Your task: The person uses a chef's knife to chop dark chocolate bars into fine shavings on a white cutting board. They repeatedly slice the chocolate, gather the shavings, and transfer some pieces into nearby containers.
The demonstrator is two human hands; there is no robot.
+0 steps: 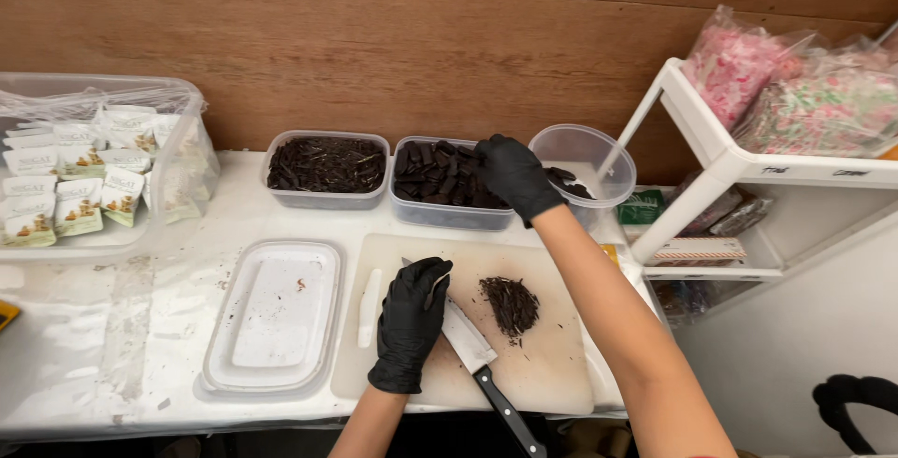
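Both my hands wear black gloves. My left hand (409,319) rests fingers-down on the white cutting board (547,374), over the blade of a kitchen knife (468,346) whose black handle points toward me. A small pile of chopped dark slivers (511,304) lies on the board just right of the blade. My right hand (513,174) reaches into the clear tub of dark chocolate pieces (432,177) at the back, its fingers curled among the pieces. Whether it grips one is hidden.
A tub of dark slivers (325,165) stands left of the chocolate tub, a round clear container (589,160) to the right. A white lid (276,313) lies left of the board. A large clear bin holds small packets (79,187). A white shelf (739,163) carries bagged sweets.
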